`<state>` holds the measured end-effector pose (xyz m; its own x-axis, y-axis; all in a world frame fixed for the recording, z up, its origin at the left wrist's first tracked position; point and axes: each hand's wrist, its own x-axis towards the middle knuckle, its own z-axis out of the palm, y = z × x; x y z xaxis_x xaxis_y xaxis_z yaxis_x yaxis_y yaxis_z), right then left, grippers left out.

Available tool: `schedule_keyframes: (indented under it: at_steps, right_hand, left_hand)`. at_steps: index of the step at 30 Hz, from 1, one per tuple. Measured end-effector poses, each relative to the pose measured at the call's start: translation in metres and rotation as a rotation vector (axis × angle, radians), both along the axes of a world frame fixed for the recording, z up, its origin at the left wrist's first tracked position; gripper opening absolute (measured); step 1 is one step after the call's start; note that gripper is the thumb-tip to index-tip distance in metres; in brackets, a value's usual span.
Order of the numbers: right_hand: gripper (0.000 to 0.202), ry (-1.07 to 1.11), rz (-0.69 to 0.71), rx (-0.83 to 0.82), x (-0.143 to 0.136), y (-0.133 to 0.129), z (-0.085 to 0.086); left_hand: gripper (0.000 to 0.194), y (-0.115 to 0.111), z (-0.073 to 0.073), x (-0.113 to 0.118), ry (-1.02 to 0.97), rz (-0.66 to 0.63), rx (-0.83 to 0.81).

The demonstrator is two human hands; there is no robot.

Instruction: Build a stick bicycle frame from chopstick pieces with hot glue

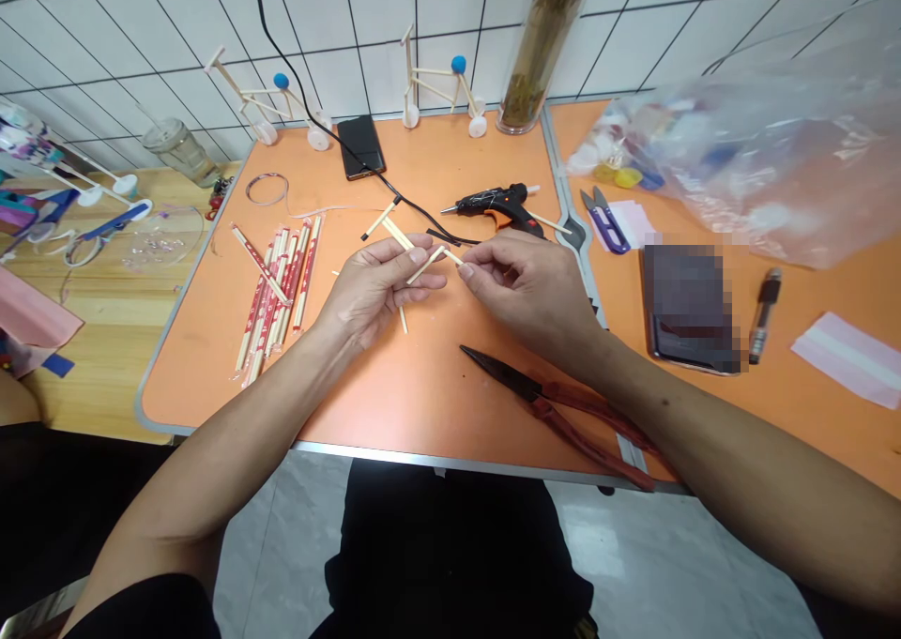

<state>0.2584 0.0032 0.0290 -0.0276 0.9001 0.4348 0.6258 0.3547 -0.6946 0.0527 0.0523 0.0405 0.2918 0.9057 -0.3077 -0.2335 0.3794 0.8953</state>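
Near the middle of the orange table [394, 404], my left hand [384, 282] is closed on a small frame of joined wooden sticks [398, 234]. My right hand [525, 282] pinches a short wooden stick [452, 257], whose far end meets another stick at my left fingertips. Whether those two are joined, I cannot tell. Below my left hand a thin stick [404, 319] shows. Just behind my hands lies a black glue gun [496, 205] with an orange trigger. Red-handled pliers [563, 409] rest in front of my right hand, partly under my forearm.
Wrapped chopsticks [271, 292] lie at left. Two stick models with blue balls [282, 82] [459, 65], a phone [360, 147] and a tall bottle [539, 57] stand or lie at the back. Scissors [605, 221], a dark device [686, 301], a marker [766, 315] and a plastic bag [760, 142] are right.
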Motion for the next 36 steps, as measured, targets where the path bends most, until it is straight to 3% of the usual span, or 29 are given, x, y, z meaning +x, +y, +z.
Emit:
schedule_keyframes:
  at_steps: [14,27,36]
  right_hand:
    - [0.015,0.023,0.007,-0.017,0.0001,0.0013,-0.0027]
    - [0.014,0.354,0.128,-0.472,0.0082,0.0066,0.0046]
    - [0.018,0.405,0.163,-0.575,0.0076,0.0076,0.001]
  left_hand:
    - [0.014,-0.0008,-0.0004,0.0003,0.004,-0.005,-0.004]
    - [0.022,0.0039,-0.0035,-0.003,0.123,-0.087,-0.006]
    - [0.027,0.0065,-0.0032,-0.0047,0.145,-0.082,-0.075]
